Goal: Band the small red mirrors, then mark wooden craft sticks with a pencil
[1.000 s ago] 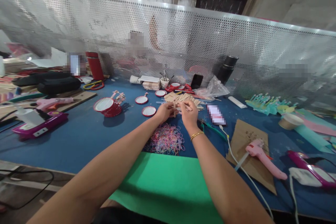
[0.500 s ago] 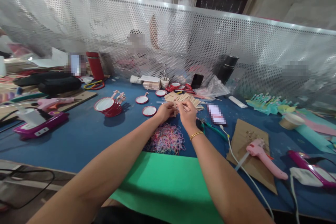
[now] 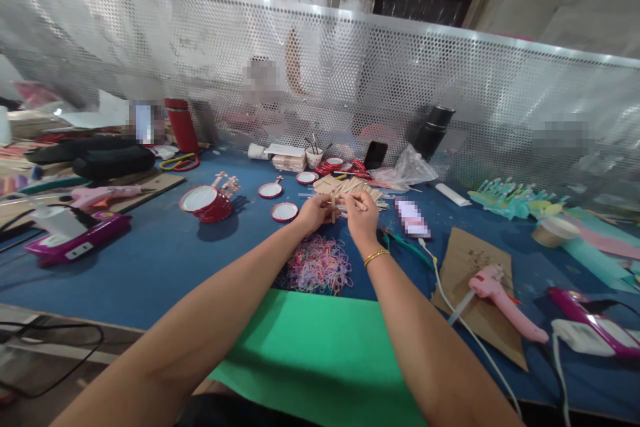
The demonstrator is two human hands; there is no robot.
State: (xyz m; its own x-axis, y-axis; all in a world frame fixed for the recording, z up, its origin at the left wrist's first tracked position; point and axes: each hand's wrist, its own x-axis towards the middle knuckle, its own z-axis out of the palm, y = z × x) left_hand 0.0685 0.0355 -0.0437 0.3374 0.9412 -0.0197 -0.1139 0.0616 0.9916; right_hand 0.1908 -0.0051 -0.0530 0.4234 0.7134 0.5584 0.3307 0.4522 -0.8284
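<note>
My left hand (image 3: 315,212) is closed on small wooden sticks (image 3: 334,207) that look crossed, one standing upright at the fingertips. Just to its right, my right hand (image 3: 365,213) has its fingers curled in a pinch beside the sticks; what lies inside it is too small to make out. Behind both hands spreads a heap of flat wooden sticks (image 3: 350,188). A pile of thin pastel rubber bands (image 3: 320,267) lies on the blue table nearer to me, between my forearms.
Red-rimmed round pieces (image 3: 284,212) lie to the left, beside a stack of them (image 3: 213,207). On the right are green-handled pliers (image 3: 407,247), a phone (image 3: 413,218) with a cable, and a pink glue gun (image 3: 510,300) on cardboard (image 3: 460,260). A perforated metal screen (image 3: 330,80) stands behind.
My right hand has shifted slightly to the right, opening a small gap from my left hand. The left hand stays in place with the sticks.
</note>
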